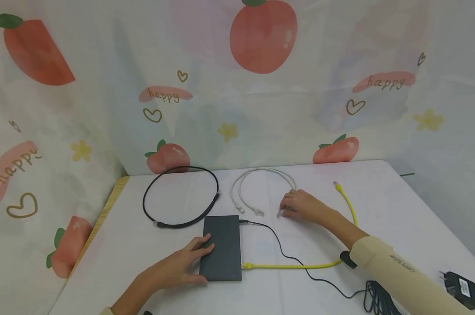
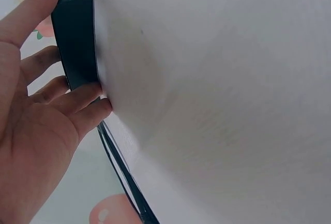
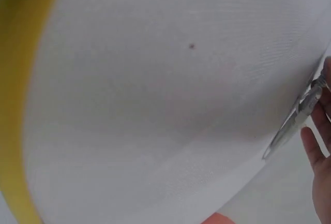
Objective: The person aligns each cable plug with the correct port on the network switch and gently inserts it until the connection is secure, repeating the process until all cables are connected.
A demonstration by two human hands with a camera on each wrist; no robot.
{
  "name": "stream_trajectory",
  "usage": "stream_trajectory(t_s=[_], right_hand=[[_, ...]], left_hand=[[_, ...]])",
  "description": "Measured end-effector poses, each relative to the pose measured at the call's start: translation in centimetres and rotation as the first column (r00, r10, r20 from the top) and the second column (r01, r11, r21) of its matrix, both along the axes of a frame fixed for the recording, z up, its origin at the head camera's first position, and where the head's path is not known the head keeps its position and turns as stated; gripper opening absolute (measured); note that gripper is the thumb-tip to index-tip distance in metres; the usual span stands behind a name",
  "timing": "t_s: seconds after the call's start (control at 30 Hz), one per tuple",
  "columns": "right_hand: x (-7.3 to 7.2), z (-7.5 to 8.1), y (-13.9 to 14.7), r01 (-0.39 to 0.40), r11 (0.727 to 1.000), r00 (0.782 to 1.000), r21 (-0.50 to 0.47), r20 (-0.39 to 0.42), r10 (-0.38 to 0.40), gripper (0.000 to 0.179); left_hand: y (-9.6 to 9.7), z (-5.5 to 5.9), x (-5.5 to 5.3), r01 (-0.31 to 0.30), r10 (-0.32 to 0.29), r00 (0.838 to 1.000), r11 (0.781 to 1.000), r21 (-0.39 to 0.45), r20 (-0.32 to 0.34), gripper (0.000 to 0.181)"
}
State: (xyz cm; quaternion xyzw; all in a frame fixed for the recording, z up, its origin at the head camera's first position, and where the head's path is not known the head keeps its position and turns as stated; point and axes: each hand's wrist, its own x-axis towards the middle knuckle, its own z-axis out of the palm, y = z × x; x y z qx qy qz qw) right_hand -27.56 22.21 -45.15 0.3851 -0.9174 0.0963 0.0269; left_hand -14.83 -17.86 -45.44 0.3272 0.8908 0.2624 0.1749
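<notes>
Centrally, in the lower half of the frame, lies a flat, black, rectangular plastic box (image 1: 221, 249), its perforated end visible in the left-wrist view. The left hand (image 1: 178, 267) rests along its left edge, fingers spread loosely and touching rather than wrapped round it. At the box's right edge sit a yellow network cable (image 1: 288, 266) – its free plug (image 1: 336, 184) at right of centre – and a thin black power lead (image 1: 373, 291), bundled at lower right. Right of centre, the right hand (image 1: 306, 208) appears to pinch one end of the looped pale grey network cabling (image 1: 266, 169), a clear plug (image 1: 279, 213) showing at the fingertips; whether one cable or two is unclear. The step in hand reads as taking up a cable end while the box is steadied; the next move seems to call for parting that plug from the neighbouring strands. Outward lie a coiled black cable (image 1: 178, 226), left of centre, and a black power adapter (image 1: 462, 288), lower right – both untouched.
</notes>
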Motion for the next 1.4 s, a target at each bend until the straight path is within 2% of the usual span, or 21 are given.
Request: stream_trajectory(t_s=[0.07,0.17,0.2,0.27,0.37,0.43,0.5,0.53,0.6,0.7,0.8,0.87,0.93,1.0,1.1,1.2,1.23,1.3,1.37,1.4], right_hand=[[0.0,0.2,-0.1,0.076,0.996,0.993,-0.047,0.095,-0.071,0.012],[-0.1,0.9,-0.2,0.186,0.973,0.964,-0.136,0.214,-0.155,0.013],[-0.1,1.2,-0.3,0.210,0.963,0.958,-0.168,0.231,-0.169,0.013],[-0.3,1.9,-0.4,0.223,0.947,0.960,-0.230,0.221,-0.172,0.014],[-0.4,3.1,-0.5,0.199,0.930,0.977,-0.310,0.134,-0.164,0.015],[-0.6,4.0,-0.4,0.155,0.924,0.988,-0.350,0.030,-0.155,0.017],[-0.7,5.0,-0.2,0.102,0.918,0.985,-0.384,-0.093,-0.148,0.020],[-0.8,5.4,-0.1,0.080,0.913,0.976,-0.399,-0.155,-0.154,0.022],[-1.0,6.4,0.4,0.027,0.904,0.945,-0.426,-0.285,-0.162,0.027],[-1.0,8.0,1.3,-0.026,0.877,0.877,-0.479,-0.431,-0.210,0.031],[-0.7,9.4,2.6,-0.050,0.854,0.774,-0.517,-0.561,-0.294,0.026],[-0.3,10.1,3.6,-0.049,0.856,0.710,-0.515,-0.621,-0.333,0.023],[0.2,10.4,4.5,-0.031,0.872,0.659,-0.489,-0.666,-0.350,0.034],[0.8,10.4,5.7,0.002,0.900,0.641,-0.436,-0.690,-0.335,0.044],[2.0,9.8,7.1,0.053,0.932,0.648,-0.359,-0.698,-0.306,0.030],[3.2,8.7,8.1,0.126,0.948,0.683,-0.292,-0.668,-0.296,0.028],[3.7,8.3,8.3,0.149,0.947,0.703,-0.284,-0.644,-0.303,0.032],[4.6,7.3,8.5,0.216,0.936,0.764,-0.277,-0.549,-0.339,0.033],[5.4,6.2,8.4,0.283,0.917,0.833,-0.281,-0.403,-0.381,0.030],[5.8,5.7,8.3,0.309,0.906,0.860,-0.288,-0.322,-0.396,0.028]], left_hand=[[0.0,0.0,0.0,0.000,0.000,1.000,1.000,-0.002,0.000,0.082],[0.0,0.1,0.0,-0.001,0.001,1.000,1.000,-0.007,0.002,0.082],[0.0,0.1,0.0,-0.001,0.001,1.000,1.000,-0.007,0.003,0.081],[0.0,0.1,0.0,0.000,0.000,1.000,1.000,-0.005,0.002,0.081],[-0.1,0.1,0.1,0.000,0.000,1.000,1.000,-0.001,-0.002,0.081],[-0.1,0.1,0.1,0.000,0.000,1.000,1.000,0.004,-0.004,0.081],[-0.1,0.0,0.1,0.001,-0.001,1.000,1.000,0.007,-0.006,0.081],[-0.1,0.0,0.1,0.001,-0.001,1.000,1.000,0.008,-0.005,0.080],[-0.1,0.0,0.1,0.003,-0.003,1.000,1.000,0.009,-0.005,0.081],[-0.1,0.0,0.0,0.004,-0.004,1.000,1.000,0.007,-0.006,0.081],[-0.1,0.0,-0.1,0.004,-0.004,1.000,1.000,0.008,-0.007,0.081],[-0.1,-0.1,-0.1,0.001,-0.001,1.000,1.000,0.007,-0.007,0.081],[-0.1,-0.1,0.0,-0.005,0.005,1.000,1.000,0.003,-0.002,0.082],[-0.1,-0.1,0.0,-0.012,0.012,1.000,1.000,0.002,0.009,0.083],[0.0,0.0,0.0,-0.021,0.021,0.999,1.000,0.000,0.024,0.084],[0.0,0.1,0.1,-0.025,0.025,0.999,1.000,-0.002,0.027,0.083],[0.0,0.1,0.1,-0.024,0.024,0.999,1.000,-0.003,0.025,0.083],[0.1,0.2,0.1,-0.020,0.020,0.999,1.000,0.000,0.025,0.083],[0.1,0.2,0.1,-0.019,0.020,1.000,1.000,-0.003,0.022,0.083],[0.1,0.2,0.1,-0.020,0.020,1.000,1.000,-0.003,0.022,0.083]])
